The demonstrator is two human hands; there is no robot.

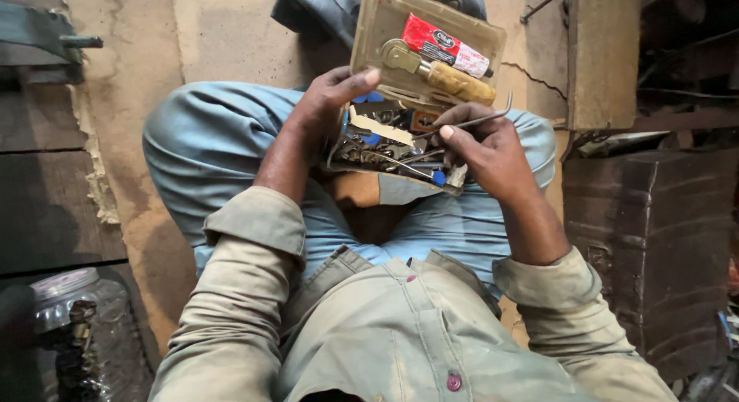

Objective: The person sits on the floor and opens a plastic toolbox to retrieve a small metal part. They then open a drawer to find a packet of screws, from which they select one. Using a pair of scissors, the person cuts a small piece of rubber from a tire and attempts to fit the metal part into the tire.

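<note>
Over lap, rt hand (493,152) pinching hooked metal pick (471,122), tip upper-right

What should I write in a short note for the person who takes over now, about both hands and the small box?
Left hand: steadies the open plastic box on the lap, thumb at the hinge.
Right hand: fingers pinch a thin bent metal tool over the box.
Lid: a red tube and a yellow-handled tool.
Tray: mixed small metal parts.
Done: box open, thin tool in hand.
Left: box not yet closed.
</note>
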